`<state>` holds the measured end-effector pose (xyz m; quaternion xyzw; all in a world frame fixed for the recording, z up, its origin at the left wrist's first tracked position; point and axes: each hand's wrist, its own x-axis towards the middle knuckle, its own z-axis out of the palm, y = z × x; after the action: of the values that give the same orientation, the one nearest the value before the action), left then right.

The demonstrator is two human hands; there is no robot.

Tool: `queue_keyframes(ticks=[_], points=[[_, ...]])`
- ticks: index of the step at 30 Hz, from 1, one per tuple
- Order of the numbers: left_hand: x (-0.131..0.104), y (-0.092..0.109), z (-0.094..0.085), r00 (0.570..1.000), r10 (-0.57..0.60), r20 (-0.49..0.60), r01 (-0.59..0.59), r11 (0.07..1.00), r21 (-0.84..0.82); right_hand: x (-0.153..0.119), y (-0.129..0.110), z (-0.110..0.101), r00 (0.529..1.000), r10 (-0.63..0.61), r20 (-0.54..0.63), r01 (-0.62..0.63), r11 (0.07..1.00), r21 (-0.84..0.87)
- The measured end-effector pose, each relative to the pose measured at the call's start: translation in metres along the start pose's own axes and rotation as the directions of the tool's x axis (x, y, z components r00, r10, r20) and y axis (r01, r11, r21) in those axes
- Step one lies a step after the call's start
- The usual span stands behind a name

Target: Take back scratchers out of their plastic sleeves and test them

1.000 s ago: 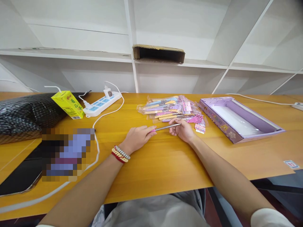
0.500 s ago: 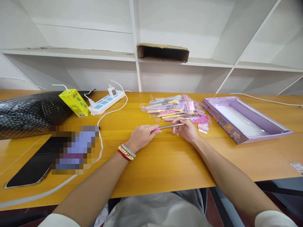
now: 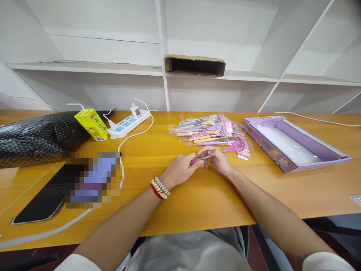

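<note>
A back scratcher with a pink claw-shaped head [image 3: 236, 146], a thin metal rod and a pink handle lies across both my hands. My left hand [image 3: 180, 170], with bracelets at the wrist, is closed on the handle end. Curled round the rod near the head is my right hand [image 3: 219, 162]; its fingers partly hide the rod. The two hands nearly meet above the table. Just beyond them lies a pile of back scratchers [image 3: 207, 130] in clear plastic sleeves with pink cards. A pink printed card [image 3: 243, 153] lies by the claw head.
A purple open box [image 3: 282, 162] stands at the right. On the left are a yellow drink carton [image 3: 91, 124], a white power strip [image 3: 129, 126] with cables, a black wrapped bundle [image 3: 36, 135] and a dark phone [image 3: 42, 199]. A cardboard box [image 3: 194, 59] sits on the white shelf.
My left hand has moved right, close to my right hand, and less metal rod shows between them. The claw head has shifted slightly left and toward me.
</note>
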<state>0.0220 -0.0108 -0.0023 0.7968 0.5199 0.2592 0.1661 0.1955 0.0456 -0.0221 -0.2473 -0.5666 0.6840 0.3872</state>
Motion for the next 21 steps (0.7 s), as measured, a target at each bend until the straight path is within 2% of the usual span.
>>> queue_keyframes(ticks=[2, 5, 9, 12, 16, 19, 21], points=[[0.001, -0.001, 0.002, 0.999, -0.015, -0.037, 0.018, 0.998, 0.060, 0.001, -0.001, -0.002, 0.999, 0.004, -0.035, -0.006, 0.999, -0.033], [0.004, -0.013, 0.000, 0.993, 0.013, -0.121, 0.006, 0.988, 0.154, 0.002, -0.007, -0.014, 0.994, -0.003, -0.109, 0.003, 1.000, -0.006], [0.007, -0.038, -0.012, 0.982, 0.048, -0.184, -0.010, 0.979, 0.202, 0.001, -0.020, -0.035, 0.960, -0.094, -0.264, 0.125, 0.986, 0.106], [0.008, -0.051, -0.023, 0.985, 0.044, -0.164, -0.003, 0.970, 0.243, 0.000, -0.025, -0.047, 0.938, -0.085, -0.335, 0.086, 0.996, -0.014], [0.008, -0.056, -0.032, 0.992, 0.037, -0.122, -0.014, 0.982, 0.186, -0.002, -0.024, -0.054, 0.966, -0.019, -0.259, -0.042, 0.973, -0.228], [0.008, -0.058, -0.034, 0.998, -0.046, -0.048, 0.045, 0.999, -0.021, -0.003, -0.022, -0.056, 0.982, 0.069, -0.178, -0.116, 0.956, -0.269], [0.007, -0.059, -0.036, 0.992, -0.119, 0.038, 0.124, 0.975, -0.187, -0.004, -0.021, -0.057, 0.983, 0.134, -0.129, -0.166, 0.945, -0.284]])
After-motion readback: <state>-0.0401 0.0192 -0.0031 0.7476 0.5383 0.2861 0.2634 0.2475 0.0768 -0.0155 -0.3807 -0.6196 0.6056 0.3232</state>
